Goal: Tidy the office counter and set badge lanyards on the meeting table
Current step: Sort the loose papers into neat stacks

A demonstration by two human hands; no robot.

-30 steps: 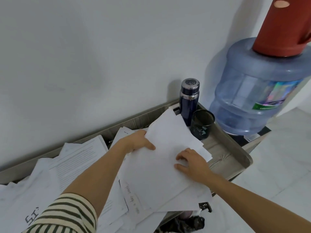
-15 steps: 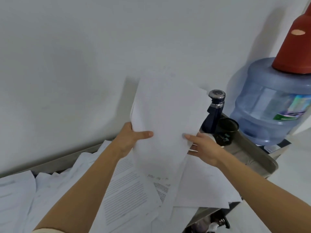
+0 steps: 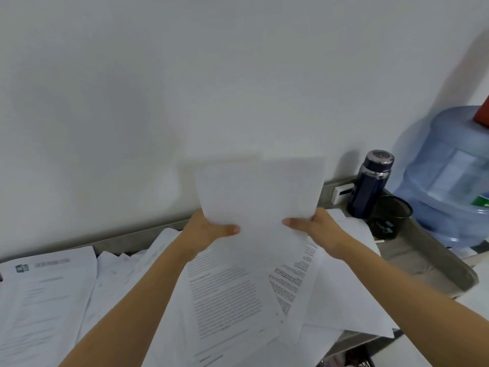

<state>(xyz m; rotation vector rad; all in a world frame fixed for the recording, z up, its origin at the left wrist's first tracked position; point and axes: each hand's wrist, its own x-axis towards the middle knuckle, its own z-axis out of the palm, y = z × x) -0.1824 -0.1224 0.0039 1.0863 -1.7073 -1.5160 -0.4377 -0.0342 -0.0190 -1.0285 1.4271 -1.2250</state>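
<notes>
Grey counter (image 3: pixel 426 263) strewn with papers (image 3: pixel 225 295) against white wall (image 3: pixel 185 88).

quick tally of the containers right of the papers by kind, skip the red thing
dark blue flask: 1
black mesh cup: 1
blue water jug: 1
total: 3

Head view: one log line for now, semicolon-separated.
step: tidying counter; left hand: grips paper sheaf; right hand: grips paper sheaf; paper sheaf: upright above counter; loose papers: spread on counter
</notes>
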